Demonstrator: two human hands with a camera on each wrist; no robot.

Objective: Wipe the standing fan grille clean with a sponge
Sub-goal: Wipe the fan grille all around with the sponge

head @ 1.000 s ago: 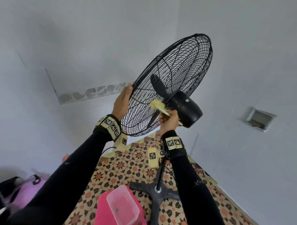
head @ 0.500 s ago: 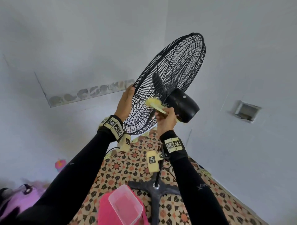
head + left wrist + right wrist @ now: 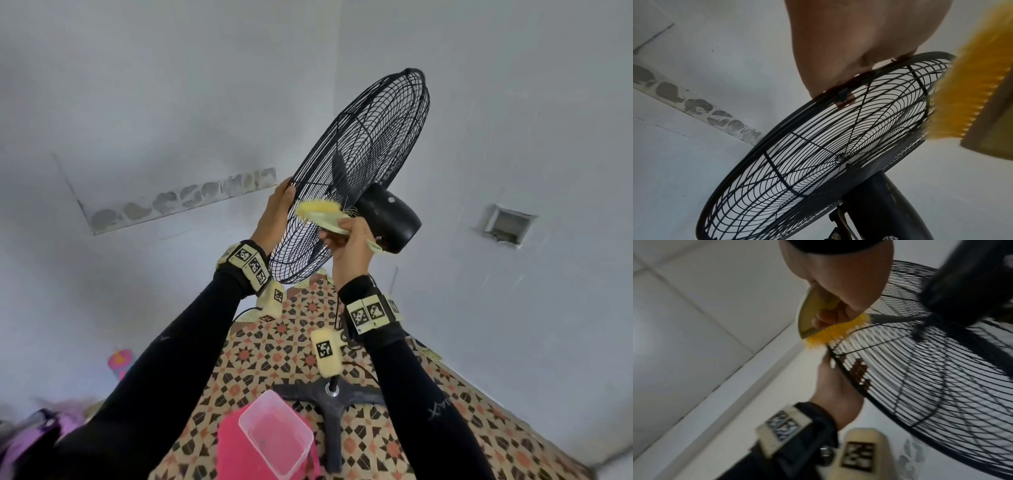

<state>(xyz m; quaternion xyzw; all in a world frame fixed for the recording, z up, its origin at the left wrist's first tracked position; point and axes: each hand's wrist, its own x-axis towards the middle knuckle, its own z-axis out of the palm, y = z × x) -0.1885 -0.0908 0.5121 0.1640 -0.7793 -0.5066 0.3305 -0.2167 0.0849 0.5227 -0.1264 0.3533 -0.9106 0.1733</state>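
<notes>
A black standing fan is tilted, its wire grille (image 3: 373, 137) facing up and left. My left hand (image 3: 274, 216) grips the grille rim (image 3: 789, 116) at its lower left edge; its fingertips (image 3: 844, 100) curl over the rim and show through the wires. My right hand (image 3: 349, 246) holds a yellow brush (image 3: 318, 210) by its handle. The brush bristles (image 3: 830, 334) touch the rear grille (image 3: 941, 394) near the rim, just above my left hand (image 3: 836, 391). No sponge is in view. The black motor housing (image 3: 390, 219) sits right of the brush.
The fan's cross-shaped base (image 3: 330, 397) stands on a patterned floor (image 3: 274, 353). In front of it, a clear plastic tub (image 3: 275, 433) rests on a pink container (image 3: 236, 455). Grey walls meet in a corner behind the fan. A pink and purple object (image 3: 20, 435) lies at the lower left.
The brush has slid along the rear grille, away from the motor housing and toward the rim by my left hand. My left hand keeps its grip on the rim.
</notes>
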